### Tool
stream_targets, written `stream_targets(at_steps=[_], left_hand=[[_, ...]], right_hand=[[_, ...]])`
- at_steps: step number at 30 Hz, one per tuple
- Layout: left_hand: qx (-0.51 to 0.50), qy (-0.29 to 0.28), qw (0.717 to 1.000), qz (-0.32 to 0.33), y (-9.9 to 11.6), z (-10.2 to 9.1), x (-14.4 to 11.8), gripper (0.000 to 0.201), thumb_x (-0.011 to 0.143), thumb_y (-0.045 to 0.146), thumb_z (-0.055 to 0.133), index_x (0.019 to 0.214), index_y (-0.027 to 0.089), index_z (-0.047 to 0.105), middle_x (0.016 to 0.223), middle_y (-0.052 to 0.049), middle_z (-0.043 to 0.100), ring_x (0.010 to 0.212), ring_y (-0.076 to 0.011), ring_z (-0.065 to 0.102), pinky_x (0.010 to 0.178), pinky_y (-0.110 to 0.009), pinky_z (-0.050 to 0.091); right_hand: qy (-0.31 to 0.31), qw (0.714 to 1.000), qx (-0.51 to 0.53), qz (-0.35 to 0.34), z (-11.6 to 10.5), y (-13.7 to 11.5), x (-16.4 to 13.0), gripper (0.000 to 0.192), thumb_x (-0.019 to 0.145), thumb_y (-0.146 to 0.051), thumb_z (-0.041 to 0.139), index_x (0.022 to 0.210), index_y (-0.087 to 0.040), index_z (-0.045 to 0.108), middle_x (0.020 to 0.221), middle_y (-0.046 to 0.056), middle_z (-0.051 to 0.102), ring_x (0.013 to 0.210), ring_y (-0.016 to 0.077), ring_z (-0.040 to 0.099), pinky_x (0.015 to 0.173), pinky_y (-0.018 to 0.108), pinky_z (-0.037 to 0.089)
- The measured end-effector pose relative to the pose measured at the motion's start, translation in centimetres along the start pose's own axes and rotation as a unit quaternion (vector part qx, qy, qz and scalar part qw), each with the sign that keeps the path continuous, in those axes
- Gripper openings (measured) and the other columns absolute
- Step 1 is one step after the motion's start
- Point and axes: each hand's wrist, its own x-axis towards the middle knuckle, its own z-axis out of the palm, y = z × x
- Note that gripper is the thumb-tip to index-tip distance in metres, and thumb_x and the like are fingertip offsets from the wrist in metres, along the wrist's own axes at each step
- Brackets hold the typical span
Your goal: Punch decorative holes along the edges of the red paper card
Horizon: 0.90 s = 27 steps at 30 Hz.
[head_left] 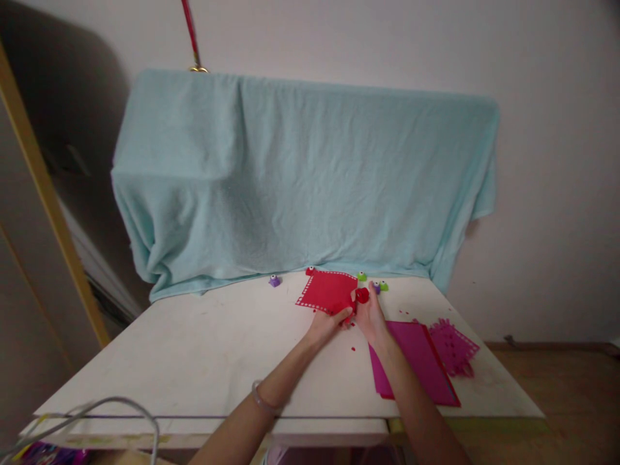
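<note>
Head view. A red paper sheet with a punched, lace-like border lies near the far edge of the white tabletop, just in front of a draped light-blue towel. The left hand pinches the sheet's near corner between thumb and fingers. The right hand is closed around a small red craft punch set at the sheet's right edge; whether the paper sits inside the punch slot cannot be told.

The sheet appears light and thin, stiff enough to lie flat yet easily creased, and its perforated margin is likely to tear if pulled. Judged from this, the unpunched interior or a solid corner is the safer place to hold it, as the left hand does. The punch looks rigid and compact, suited to a whole-hand squeeze.

Other small punches stand along the far edge: a purple one to the left, a green one and a green-and-purple pair beside the right hand. A stack of magenta sheets and a punched magenta piece lie toward the right edge. Red paper specks dot the tabletop near the hands.
</note>
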Motion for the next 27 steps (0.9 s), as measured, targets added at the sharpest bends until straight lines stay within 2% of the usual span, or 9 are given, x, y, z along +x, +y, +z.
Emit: stream_targets(at_steps=[4,7,12,22,27], left_hand=[[0.028,-0.048,0.998,-0.022,-0.4,-0.2,0.0,0.044,0.075,0.053,0.07,0.077,0.01,0.063,0.064,-0.006,0.061,0.052,-0.0114,0.052,0.051,-0.024,0.041],[0.028,-0.059,0.997,-0.034,-0.7,-0.2,0.0,0.045,0.076,0.054,0.069,0.081,0.009,0.064,0.063,-0.005,0.061,0.049,-0.0103,0.051,0.047,-0.022,0.039],[-0.005,-0.05,0.998,-0.034,-0.8,-0.1,0.0,0.045,0.08,0.053,0.066,0.081,0.009,0.064,0.066,-0.007,0.062,0.049,-0.0102,0.052,0.047,-0.022,0.039],[-0.104,-0.01,0.992,-0.073,-0.7,0.7,0.2,0.052,0.075,0.061,0.067,0.076,0.009,0.062,0.059,-0.006,0.061,0.042,-0.0094,0.047,0.042,-0.023,0.034],[-0.106,0.02,0.991,-0.076,-0.4,0.9,0.2,0.053,0.072,0.062,0.069,0.069,0.01,0.06,0.056,-0.006,0.06,0.04,-0.0089,0.045,0.042,-0.023,0.033]], right_hand=[[0.026,0.999,0.017,0.01,0.0,-0.1,-0.1,0.05,0.077,-0.072,0.056,0.066,-0.023,0.053,0.06,0.002,0.061,0.06,0.0206,0.061,0.05,0.029,0.046],[0.054,0.998,0.025,-0.002,0.0,-0.2,-0.1,0.051,0.076,-0.073,0.054,0.067,-0.024,0.052,0.069,0.004,0.067,0.07,0.0232,0.064,0.054,0.031,0.048],[0.085,0.996,0.02,-0.031,-0.4,-0.2,0.1,0.051,0.074,-0.074,0.054,0.065,-0.024,0.052,0.068,0.004,0.067,0.072,0.0242,0.065,0.053,0.031,0.046],[0.048,0.998,0.031,-0.021,-0.7,-0.1,0.1,0.054,0.077,-0.075,0.052,0.064,-0.022,0.052,0.061,0.001,0.063,0.052,0.0169,0.054,0.045,0.026,0.039],[0.034,0.999,0.035,-0.021,0.1,-0.4,-0.4,0.052,0.076,-0.073,0.054,0.064,-0.023,0.052,0.06,0.001,0.061,0.056,0.0191,0.058,0.049,0.028,0.044]])
